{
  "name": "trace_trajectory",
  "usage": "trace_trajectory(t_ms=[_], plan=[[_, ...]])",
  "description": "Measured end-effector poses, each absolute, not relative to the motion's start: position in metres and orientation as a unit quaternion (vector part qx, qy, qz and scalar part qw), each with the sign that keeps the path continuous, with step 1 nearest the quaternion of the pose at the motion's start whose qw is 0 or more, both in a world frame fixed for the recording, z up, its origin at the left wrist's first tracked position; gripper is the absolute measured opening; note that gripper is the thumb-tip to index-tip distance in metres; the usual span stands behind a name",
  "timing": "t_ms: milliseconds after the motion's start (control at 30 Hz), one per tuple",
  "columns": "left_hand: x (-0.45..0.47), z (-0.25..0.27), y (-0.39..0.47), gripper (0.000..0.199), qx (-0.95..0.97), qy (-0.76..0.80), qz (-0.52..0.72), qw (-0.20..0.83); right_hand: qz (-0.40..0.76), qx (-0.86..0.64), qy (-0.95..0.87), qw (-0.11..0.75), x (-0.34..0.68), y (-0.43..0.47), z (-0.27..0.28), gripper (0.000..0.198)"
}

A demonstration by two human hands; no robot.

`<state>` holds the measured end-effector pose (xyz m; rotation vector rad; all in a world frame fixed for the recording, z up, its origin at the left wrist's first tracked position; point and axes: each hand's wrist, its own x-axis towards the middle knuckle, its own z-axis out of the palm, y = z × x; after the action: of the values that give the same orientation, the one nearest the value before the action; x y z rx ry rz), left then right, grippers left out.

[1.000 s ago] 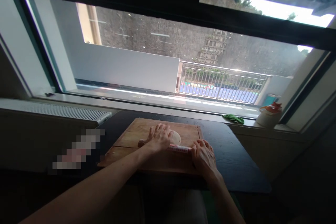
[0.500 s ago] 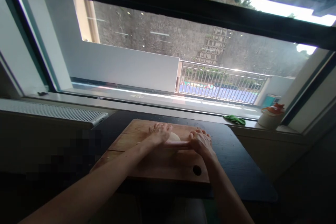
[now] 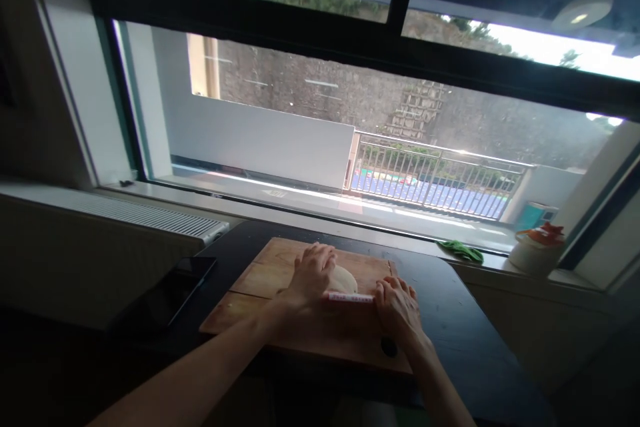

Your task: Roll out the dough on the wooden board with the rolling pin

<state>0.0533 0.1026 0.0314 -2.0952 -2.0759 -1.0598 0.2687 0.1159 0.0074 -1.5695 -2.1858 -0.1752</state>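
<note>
A round, pale piece of dough (image 3: 346, 279) lies flattened on a wooden cutting board (image 3: 300, 340). My left hand (image 3: 314, 272) rests over the left part of the dough, fingers bent down at its edge and the fingertips partly hidden. Across the near side of the dough runs a thin rolling pin (image 3: 351, 297) with printed lettering. Its right end is under my right hand (image 3: 399, 301), whose fingers are curled over it. The pin's left end passes out of sight beside my left hand.
Under the board is a dark table (image 3: 460, 333). A dark flat device (image 3: 187, 283) lies at its left, near a white radiator (image 3: 150, 217). On the windowsill sit a green cloth (image 3: 461, 251) and a white container (image 3: 535, 253) with an orange top.
The view has tilted up and swung left, so the dark device now shows. The pin's lettering has come into sight as it turned, and more of the dough is uncovered.
</note>
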Motion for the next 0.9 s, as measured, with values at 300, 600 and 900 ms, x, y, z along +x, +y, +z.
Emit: trace_trajectory(t_ms=[300, 600, 900], plan=[[-0.107, 0.018, 0.031, 0.036, -0.546, -0.741, -0.328, 0.21, -0.035, -0.554, -0.8, 0.228, 0.27, 0.123, -0.003, 0.042], [-0.165, 0.02, 0.021, 0.043, -0.591, -0.751, -0.261, 0.133, 0.004, -0.571, -0.802, 0.176, 0.273, 0.127, -0.006, 0.046], [0.016, 0.051, 0.058, 0.041, -0.753, -0.583, -0.286, 0.102, 0.004, -0.575, -0.805, 0.144, 0.274, 0.132, -0.006, 0.046]])
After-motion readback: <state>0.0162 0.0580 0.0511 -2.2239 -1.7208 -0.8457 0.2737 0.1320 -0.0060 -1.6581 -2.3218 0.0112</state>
